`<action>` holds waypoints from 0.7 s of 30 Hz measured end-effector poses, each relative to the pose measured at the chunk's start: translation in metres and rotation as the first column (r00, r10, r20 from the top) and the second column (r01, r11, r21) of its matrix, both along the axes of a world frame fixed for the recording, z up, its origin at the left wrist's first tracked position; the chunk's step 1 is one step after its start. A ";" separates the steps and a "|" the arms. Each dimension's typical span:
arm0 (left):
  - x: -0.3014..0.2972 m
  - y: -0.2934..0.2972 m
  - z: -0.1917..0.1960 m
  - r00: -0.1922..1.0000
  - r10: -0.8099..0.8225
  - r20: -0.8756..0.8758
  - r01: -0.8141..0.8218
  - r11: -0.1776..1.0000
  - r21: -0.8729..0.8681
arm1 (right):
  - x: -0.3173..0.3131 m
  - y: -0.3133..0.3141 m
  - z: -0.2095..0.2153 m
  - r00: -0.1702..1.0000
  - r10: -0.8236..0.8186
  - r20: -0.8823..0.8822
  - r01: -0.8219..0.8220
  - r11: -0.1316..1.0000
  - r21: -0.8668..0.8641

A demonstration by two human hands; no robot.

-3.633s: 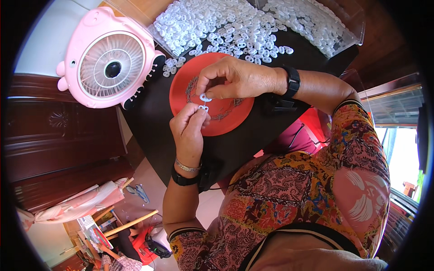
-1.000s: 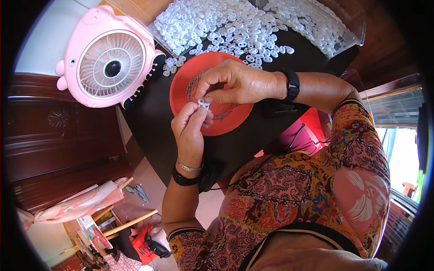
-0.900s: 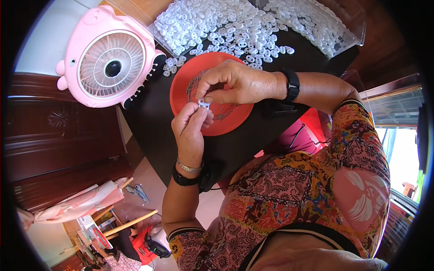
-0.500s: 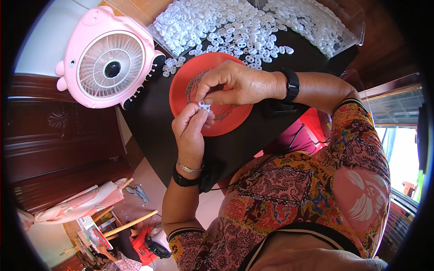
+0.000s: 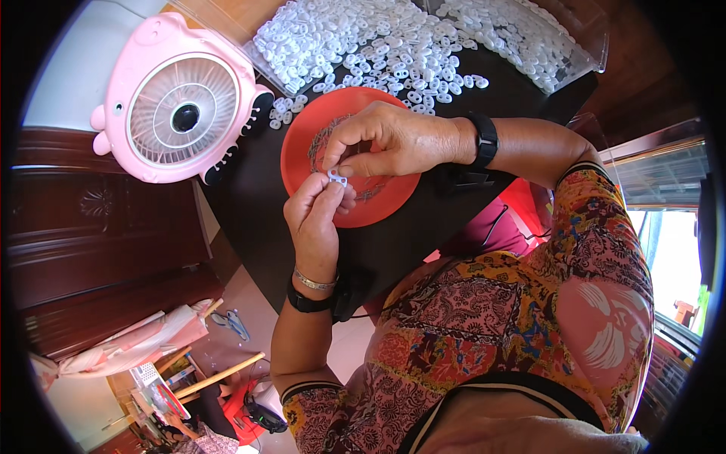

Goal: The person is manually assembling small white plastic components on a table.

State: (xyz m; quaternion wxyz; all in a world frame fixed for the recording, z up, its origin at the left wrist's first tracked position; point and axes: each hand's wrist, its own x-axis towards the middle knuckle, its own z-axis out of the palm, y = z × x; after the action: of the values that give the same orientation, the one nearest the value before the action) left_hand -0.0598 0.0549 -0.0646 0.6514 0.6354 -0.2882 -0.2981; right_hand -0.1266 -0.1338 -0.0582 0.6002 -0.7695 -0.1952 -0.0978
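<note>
A small white plastic clip [image 5: 336, 178] is pinched between both hands, left [image 5: 316, 219] and right [image 5: 389, 141], above the red plate [image 5: 378, 203], beyond which a large heap of white clips [image 5: 393, 38] lies unhandled.

Pink pig-shaped fan [image 5: 180, 115] on black table [image 5: 249, 197], dark wooden cabinet [image 5: 91, 234], scissors [image 5: 231, 324] on floor.

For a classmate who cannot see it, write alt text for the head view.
Both hands, left hand and right hand, pinch one small white plastic piece over a red plate on a black table. A heap of white plastic pieces lies beyond; a pink fan stands to the left.
</note>
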 end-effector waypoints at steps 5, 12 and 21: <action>-0.001 -0.001 0.000 1.000 -0.004 0.020 0.004 1.000 0.014 | 0.000 -0.001 0.000 1.000 -0.002 -0.004 0.002 1.000 -0.022; 0.000 0.001 -0.001 1.000 -0.011 0.004 0.011 1.000 0.002 | 0.000 -0.001 0.001 1.000 0.011 -0.026 -0.012 1.000 -0.028; 0.000 0.000 0.000 1.000 -0.014 0.010 0.014 1.000 0.005 | 0.000 -0.003 0.001 0.999 0.030 -0.042 -0.031 0.999 -0.027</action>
State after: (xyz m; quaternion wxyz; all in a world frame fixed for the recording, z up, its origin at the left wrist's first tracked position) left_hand -0.0601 0.0549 -0.0650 0.6463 0.6363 -0.2953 -0.3004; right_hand -0.1264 -0.1365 -0.0571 0.5949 -0.7765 -0.1957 -0.0699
